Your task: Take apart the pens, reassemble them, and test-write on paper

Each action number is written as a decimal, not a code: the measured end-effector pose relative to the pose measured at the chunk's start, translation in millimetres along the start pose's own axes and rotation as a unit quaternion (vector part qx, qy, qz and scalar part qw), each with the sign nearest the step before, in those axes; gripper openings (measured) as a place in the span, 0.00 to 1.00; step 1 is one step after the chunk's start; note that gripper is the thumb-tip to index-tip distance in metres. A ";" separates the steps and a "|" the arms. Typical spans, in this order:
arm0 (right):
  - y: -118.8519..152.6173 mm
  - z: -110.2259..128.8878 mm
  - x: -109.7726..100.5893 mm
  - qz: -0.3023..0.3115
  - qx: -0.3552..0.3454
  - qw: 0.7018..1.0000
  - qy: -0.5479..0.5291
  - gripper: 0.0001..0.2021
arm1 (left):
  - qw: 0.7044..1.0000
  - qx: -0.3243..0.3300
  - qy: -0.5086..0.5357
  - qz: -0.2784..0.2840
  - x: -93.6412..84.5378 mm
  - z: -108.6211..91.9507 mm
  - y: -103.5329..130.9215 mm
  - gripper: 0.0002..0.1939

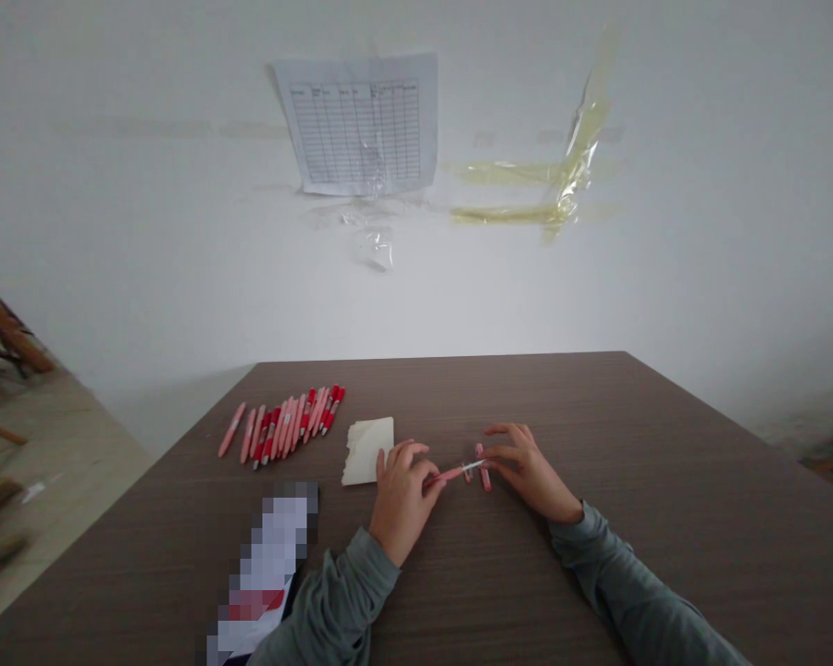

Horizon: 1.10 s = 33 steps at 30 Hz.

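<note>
The left grip [404, 498] is pinching a pink pen barrel [450, 474] between thumb and fingertips, the barrel projecting rightward. A slender white piece [473, 465] is extending from it to the fingertips of the right grip [533, 476], whose fingers are spreading partly; whether they are holding it, one cannot tell. A loose pink part [486, 478] is lying on the desk [666, 462], just beside the right fingertips.
</note>
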State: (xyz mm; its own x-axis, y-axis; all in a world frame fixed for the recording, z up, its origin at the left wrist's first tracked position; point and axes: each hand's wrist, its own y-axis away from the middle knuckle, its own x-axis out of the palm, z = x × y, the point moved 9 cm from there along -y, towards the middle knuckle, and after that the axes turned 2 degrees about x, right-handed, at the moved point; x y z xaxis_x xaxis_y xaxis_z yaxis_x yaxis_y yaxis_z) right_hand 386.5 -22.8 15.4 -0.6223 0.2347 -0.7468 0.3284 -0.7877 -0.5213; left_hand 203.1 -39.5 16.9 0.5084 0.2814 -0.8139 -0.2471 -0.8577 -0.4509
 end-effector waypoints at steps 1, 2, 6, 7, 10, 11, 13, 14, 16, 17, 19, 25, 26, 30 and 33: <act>-0.2 -0.7 -0.6 -0.001 0.003 1.000 -0.002 0.08 | 1.000 -0.002 -0.003 -0.001 -0.6 0.4 0.1 0.01; -0.3 -1.8 -1.4 -0.003 0.006 1.000 -0.004 0.08 | 1.000 -0.005 -0.007 -0.002 -1.3 1.1 0.1 0.02; -0.2 -8.4 -4.4 -0.018 0.017 1.000 -0.004 0.08 | 1.000 -0.015 -0.018 -0.016 -6.4 4.5 0.0 0.03; 0.0 -10.2 -5.3 -0.023 0.019 1.000 -0.004 0.08 | 0.999 -0.016 -0.021 -0.020 -8.1 5.2 -0.3 0.04; 1.2 -16.0 -8.4 -0.035 0.031 0.999 -0.003 0.09 | 0.999 -0.022 -0.034 -0.022 -12.6 7.3 -1.5 0.04; 1.6 -17.9 -9.4 -0.037 0.036 0.999 -0.002 0.09 | 0.999 -0.025 -0.039 -0.022 -14.1 8.1 -2.0 0.04; 2.5 -21.6 -11.5 -0.043 0.043 0.998 -0.002 0.09 | 0.998 -0.028 -0.048 -0.021 -16.9 9.6 -3.0 0.04; 2.9 -23.2 -12.3 -0.045 0.046 0.998 -0.002 0.09 | 0.998 -0.030 -0.051 -0.022 -18.2 10.5 -3.3 0.05; 3.5 -26.1 -13.5 -0.050 0.050 0.997 -0.004 0.09 | 0.997 -0.036 -0.056 -0.027 -20.6 13.1 -3.7 0.06; 3.7 -27.4 -13.9 -0.052 0.052 0.997 -0.005 0.09 | 0.997 -0.040 -0.058 -0.030 -21.4 14.4 -3.8 0.06; 4.1 -29.0 -14.5 -0.057 0.055 0.997 -0.008 0.09 | 0.996 -0.044 -0.062 -0.034 -22.6 16.6 -3.9 0.06; 5.0 -31.7 -17.1 -0.072 0.057 0.996 -0.007 0.09 | 0.996 -0.050 -0.066 -0.040 -25.7 19.1 -5.0 0.06; 5.1 -32.8 -17.5 -0.073 0.058 0.996 -0.006 0.10 | 0.996 -0.052 -0.066 -0.041 -26.9 19.4 -5.2 0.06; 5.5 -37.5 -19.0 -0.079 0.064 0.995 -0.005 0.11 | 0.994 -0.061 -0.068 -0.052 -31.3 21.2 -5.1 0.08; 5.5 -38.6 -19.5 -0.081 0.067 0.994 -0.006 0.10 | 0.993 -0.066 -0.079 -0.057 -31.9 22.3 -4.3 0.10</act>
State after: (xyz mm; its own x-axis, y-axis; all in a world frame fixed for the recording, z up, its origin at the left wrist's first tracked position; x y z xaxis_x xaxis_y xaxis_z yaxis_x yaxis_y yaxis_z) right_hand 427.8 -9.7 11.1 -0.6678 0.3579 -0.6527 0.1264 -0.8095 -0.5733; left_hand 169.6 -35.2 36.7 0.3883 0.4358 -0.8120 -0.0790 -0.8621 -0.5005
